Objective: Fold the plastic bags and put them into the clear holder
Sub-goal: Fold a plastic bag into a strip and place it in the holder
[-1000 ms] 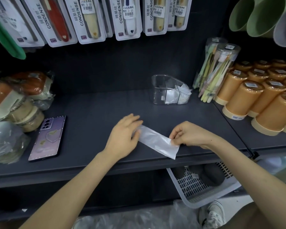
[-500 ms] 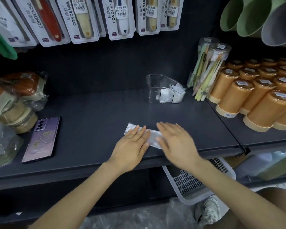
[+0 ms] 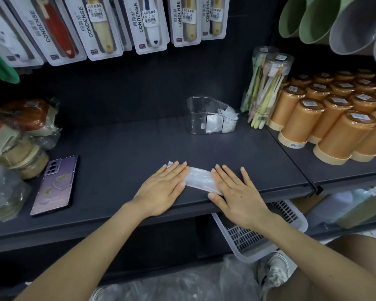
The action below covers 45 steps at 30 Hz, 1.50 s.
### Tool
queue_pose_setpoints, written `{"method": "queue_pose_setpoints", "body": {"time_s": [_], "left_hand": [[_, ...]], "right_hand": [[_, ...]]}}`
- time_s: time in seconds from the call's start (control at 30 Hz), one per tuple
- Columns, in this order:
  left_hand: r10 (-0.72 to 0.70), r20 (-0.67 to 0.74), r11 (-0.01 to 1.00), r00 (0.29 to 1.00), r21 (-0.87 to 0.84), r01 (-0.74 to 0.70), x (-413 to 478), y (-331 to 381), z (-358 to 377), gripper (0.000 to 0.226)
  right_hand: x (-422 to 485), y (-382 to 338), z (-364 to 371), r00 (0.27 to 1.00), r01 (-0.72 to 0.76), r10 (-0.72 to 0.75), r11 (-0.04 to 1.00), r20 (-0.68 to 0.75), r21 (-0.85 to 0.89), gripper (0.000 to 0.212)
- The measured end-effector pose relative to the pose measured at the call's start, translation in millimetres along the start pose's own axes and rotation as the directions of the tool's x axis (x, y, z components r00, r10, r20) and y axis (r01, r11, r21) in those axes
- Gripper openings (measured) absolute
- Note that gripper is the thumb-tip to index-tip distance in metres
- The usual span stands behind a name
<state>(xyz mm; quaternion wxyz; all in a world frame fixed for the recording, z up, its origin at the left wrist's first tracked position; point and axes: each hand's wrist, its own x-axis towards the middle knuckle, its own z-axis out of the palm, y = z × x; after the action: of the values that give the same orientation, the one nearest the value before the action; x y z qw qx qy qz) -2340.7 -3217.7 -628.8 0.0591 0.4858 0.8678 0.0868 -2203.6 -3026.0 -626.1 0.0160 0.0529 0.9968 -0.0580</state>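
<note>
Two flat hands, fingers straight, are pressed on a folded plastic bag near the front edge of the dark shelf: the left hand on its left end, the right hand on its right end. The clear holder, with white bags in its right part, is set well behind it

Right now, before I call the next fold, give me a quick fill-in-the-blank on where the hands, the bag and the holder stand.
1. The plastic bag lies on the shelf under ____ hands: left hand and right hand, fingers straight.
2. In the clear holder, the folded bags sit toward its ____ end.
3. The phone left of the hands has a ____ case.
Missing words: both; right; purple.
</note>
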Motion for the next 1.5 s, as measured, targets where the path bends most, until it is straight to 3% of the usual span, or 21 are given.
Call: {"method": "queue_pose_setpoints", "body": {"time_s": [0.17, 0.27, 0.33, 0.4, 0.47, 0.53, 0.67, 0.87, 0.9, 0.97, 1.07, 1.1, 1.23, 1.37, 1.43, 1.5], "left_hand": [[0.010, -0.014, 1.000, 1.000, -0.010, -0.010, -0.3, -2.0, 2.7, 0.073], [-0.051, 0.022, 0.996, 0.998, -0.066, 0.052, 4.4, 1.1, -2.2, 0.059], [-0.071, -0.050, 0.996, 0.996, -0.065, 0.068, 9.8, 8.0, -5.8, 0.076], [0.030, -0.106, 1.000, 0.994, 0.013, -0.029, 15.0, 27.6, -10.6, 0.088], [0.124, -0.091, 0.992, 0.988, 0.037, -0.121, 19.2, 47.7, -7.6, 0.070], [0.109, 0.001, 0.994, 0.994, 0.010, -0.109, 19.7, 50.6, -2.5, 0.060], [0.031, 0.017, 1.000, 0.999, 0.003, -0.031, 7.6, 6.3, -0.1, 0.100], [-0.002, 0.037, 1.000, 0.999, -0.015, 0.002, -2.8, -11.6, -3.5, 0.094], [-0.004, 0.033, 1.000, 0.999, -0.011, 0.004, -2.5, -11.2, -2.6, 0.093], [-0.003, 0.030, 1.000, 1.000, -0.002, 0.003, -2.3, -11.6, -1.3, 0.090], [-0.006, 0.033, 1.000, 0.999, 0.009, 0.006, -2.5, -12.7, 0.2, 0.088], [-0.006, 0.030, 1.000, 1.000, 0.014, 0.006, -2.4, -12.5, 0.4, 0.088], [-0.008, 0.023, 1.000, 1.000, 0.010, 0.008, -2.8, -13.3, 1.3, 0.090], [-0.024, 0.012, 0.999, 1.000, -0.038, 0.024, -2.1, -13.0, 1.4, 0.088], [-0.085, -0.011, 0.978, 0.996, -0.190, 0.082, -2.4, -9.7, -2.5, 0.071], [-0.217, -0.054, 0.878, 0.975, -0.448, 0.171, -3.5, -5.7, -10.2, 0.056]], "right_hand": [[-14.2, 10.9, -4.2, 0.999, -0.035, 0.036, 0.999, 0.028, -0.037, 0.099], [-15.0, 10.9, -4.1, 0.998, -0.044, 0.046, 0.998, 0.031, -0.046, 0.103], [-14.7, 10.2, -3.8, 0.998, -0.044, 0.046, 0.998, 0.031, -0.046, 0.103], [-14.7, 9.6, -4.2, 0.999, -0.043, 0.045, 0.998, 0.030, -0.047, 0.102], [-15.5, 9.8, -5.1, 0.998, -0.039, 0.041, 0.998, 0.039, -0.050, 0.104], [-15.8, 9.6, -5.8, 0.999, -0.034, 0.035, 0.999, 0.040, -0.042, 0.107], [-16.0, 10.2, -5.6, 0.999, -0.037, 0.039, 0.998, 0.038, -0.045, 0.108], [-14.7, 11.3, -12.2, 0.996, -0.022, 0.022, 1.000, 0.090, -0.005, 0.104], [-14.6, 11.9, -14.2, 0.997, -0.055, 0.053, 0.998, 0.053, 0.041, 0.099], [-14.9, 11.7, -13.5, 0.957, -0.198, 0.224, 0.968, -0.183, 0.152, 0.086], [-11.8, 3.6, -4.2, 0.759, -0.359, 0.388, 0.919, -0.523, 0.161, 0.058], [-9.4, -1.2, -1.7, 0.744, -0.399, 0.415, 0.905, -0.523, 0.149, 0.049], [2.2, -18.3, -5.7, 0.746, -0.541, 0.606, 0.794, -0.276, 0.279, 0.026], [5.7, -24.1, -5.2, 0.675, -0.556, 0.682, 0.721, -0.283, 0.413, 0.018], [4.1, -23.6, -6.7, 0.675, -0.463, 0.682, 0.689, -0.281, 0.558, 0.018], [-0.8, -21.3, -13.9, 0.709, -0.334, 0.658, 0.630, -0.254, 0.701, 0.018]]}}
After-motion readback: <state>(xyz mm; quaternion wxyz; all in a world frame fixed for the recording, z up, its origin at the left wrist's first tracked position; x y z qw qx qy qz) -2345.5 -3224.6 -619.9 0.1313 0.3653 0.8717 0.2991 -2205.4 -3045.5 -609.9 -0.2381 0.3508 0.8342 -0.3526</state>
